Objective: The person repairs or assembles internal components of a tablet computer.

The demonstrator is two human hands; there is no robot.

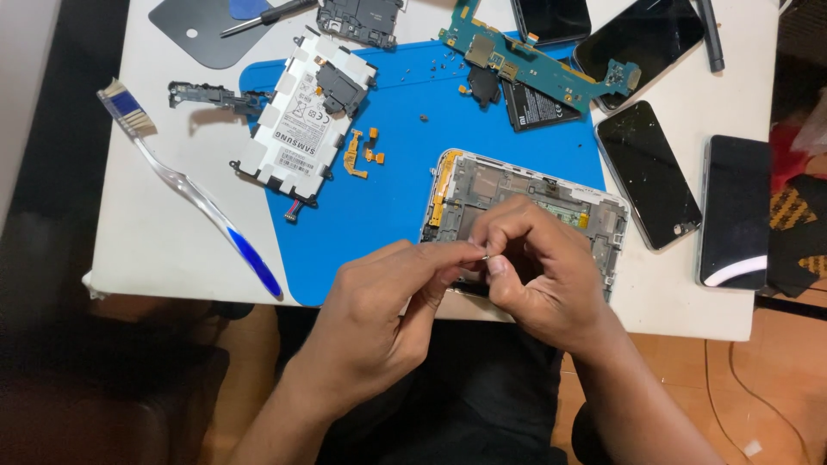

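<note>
- The left hand (379, 297) and the right hand (534, 267) meet fingertip to fingertip over the near edge of an opened tablet frame (603, 215).
- Both hands have their fingers curled and pinched together on a tiny part (487, 256) held between them; it is too small to tell what it is.
- The tablet frame acts as a shallow tray: inside its pale rim sit grey metal shielding, a yellow-orange flex strip (440, 185) along the left side and a small green board section near the middle.
- The frame lies on a blue work mat (396, 138), which rests on a white table (146, 224).
- On the mat, left of the frame, lies a white battery pack (293, 129) with a dark plastic piece (342, 86) on top; two small orange flex pieces (360, 153) lie between pack and frame.
- A green circuit board (525, 60) stretches across the mat's far edge, with loose screws (435, 65) scattered just beside it and a small black battery (538, 108) under its right part.
- Off the mat to the right lie three dark phones (646, 172) side by side on the table.
- A toothbrush (185, 185) lies diagonally on the table's left part.
</note>
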